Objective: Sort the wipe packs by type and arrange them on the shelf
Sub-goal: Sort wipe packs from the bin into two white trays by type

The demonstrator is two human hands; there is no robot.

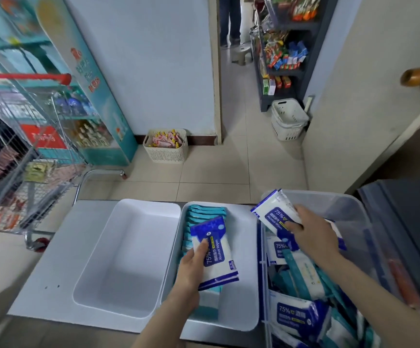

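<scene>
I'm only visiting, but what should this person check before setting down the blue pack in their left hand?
1. Grip of left hand on blue alcohol pack: ok.
2. Grip of right hand on second alcohol pack: ok.
3. Type match below the left pack: not ok, middle bin holds teal packs.
4. Room in left bin: ok, nothing visible inside.
5. More packs waiting in clear tub: ok.

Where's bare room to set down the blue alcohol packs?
Left white bin: wholly bare. Middle bin: bare strip along its right wall, beside the teal packs lined on its left. White top left of the bins is bare too. Crowded: clear tote, heaped with packs, right hand holding an alcohol pack over it.
</scene>
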